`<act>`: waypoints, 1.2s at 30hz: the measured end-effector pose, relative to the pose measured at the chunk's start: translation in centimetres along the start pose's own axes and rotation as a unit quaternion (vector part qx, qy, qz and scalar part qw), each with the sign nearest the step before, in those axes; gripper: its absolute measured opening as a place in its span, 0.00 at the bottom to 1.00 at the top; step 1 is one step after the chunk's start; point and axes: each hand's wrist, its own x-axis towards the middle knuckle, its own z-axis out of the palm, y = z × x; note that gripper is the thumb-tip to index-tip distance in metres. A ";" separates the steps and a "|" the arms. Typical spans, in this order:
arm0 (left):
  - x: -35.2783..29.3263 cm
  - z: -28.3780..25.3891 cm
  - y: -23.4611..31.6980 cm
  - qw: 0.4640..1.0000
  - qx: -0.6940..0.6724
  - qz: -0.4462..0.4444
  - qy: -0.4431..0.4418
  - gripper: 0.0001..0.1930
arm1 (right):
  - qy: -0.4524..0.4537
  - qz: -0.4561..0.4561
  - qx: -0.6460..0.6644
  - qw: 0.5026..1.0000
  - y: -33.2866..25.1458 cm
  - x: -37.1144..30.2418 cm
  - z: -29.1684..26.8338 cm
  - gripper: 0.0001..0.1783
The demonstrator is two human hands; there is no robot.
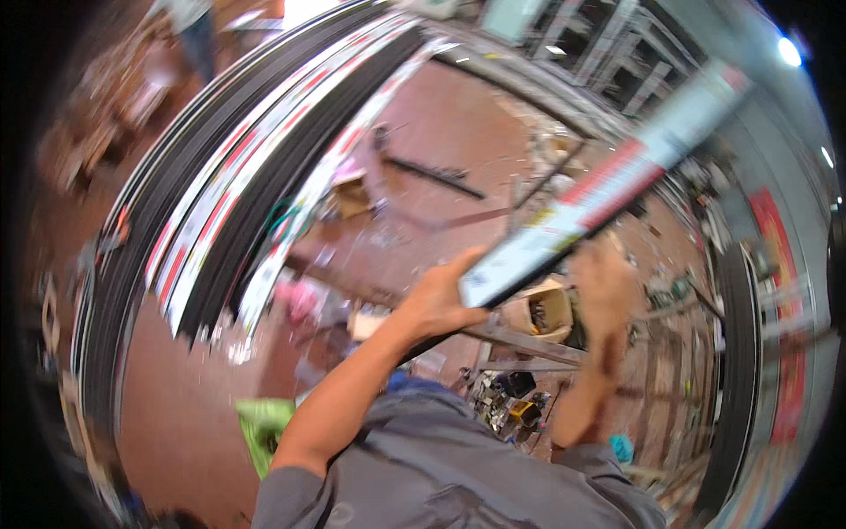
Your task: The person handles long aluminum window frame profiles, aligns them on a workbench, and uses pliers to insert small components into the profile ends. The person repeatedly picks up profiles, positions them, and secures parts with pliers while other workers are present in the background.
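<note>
I hold a long black bar (617, 176) wrapped in white and red film; it slants from centre up to the upper right. My left hand (438, 298) grips its near end from below. My right hand (604, 284) holds it a little further along, fingers wrapped behind the bar. Both forearms rise from grey sleeves at the lower edge. The whole picture is motion-blurred.
A big stack of long black and white-wrapped bars (238, 185) arcs across the left on the reddish floor (441, 123). A green stool (263, 429), a cardboard box (352, 196), a tan bucket (545, 310) and scattered tools (509, 401) lie below. Another person (189, 31) stands far top left.
</note>
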 end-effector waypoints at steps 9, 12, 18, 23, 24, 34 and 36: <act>-1.4 8.1 -3.2 0.997 0.048 0.050 -0.021 0.39 | -0.147 0.193 0.117 0.963 16.7 -3.1 -0.7 0.18; -1.3 8.2 -3.8 0.997 0.038 0.066 -0.011 0.36 | -0.155 0.241 0.185 0.940 14.8 -3.9 -0.3 0.18; -0.7 7.4 -3.1 0.998 0.026 0.047 -0.012 0.35 | -0.174 0.253 0.138 0.942 15.1 -0.4 -1.0 0.18; 0.2 7.8 -2.5 0.998 0.002 0.064 -0.011 0.37 | -0.152 0.217 0.095 0.960 15.7 2.4 -2.3 0.18; 0.3 7.6 -2.2 0.998 -0.005 0.065 -0.007 0.37 | -0.153 0.211 0.093 0.961 16.1 3.2 -2.6 0.18; 1.6 7.5 0.5 0.989 -0.027 0.146 0.015 0.39 | -0.116 0.196 0.047 0.973 15.9 5.2 -7.9 0.18; 2.1 8.1 0.5 0.986 -0.020 0.160 0.028 0.40 | -0.110 0.195 0.043 0.974 15.6 5.1 -8.4 0.18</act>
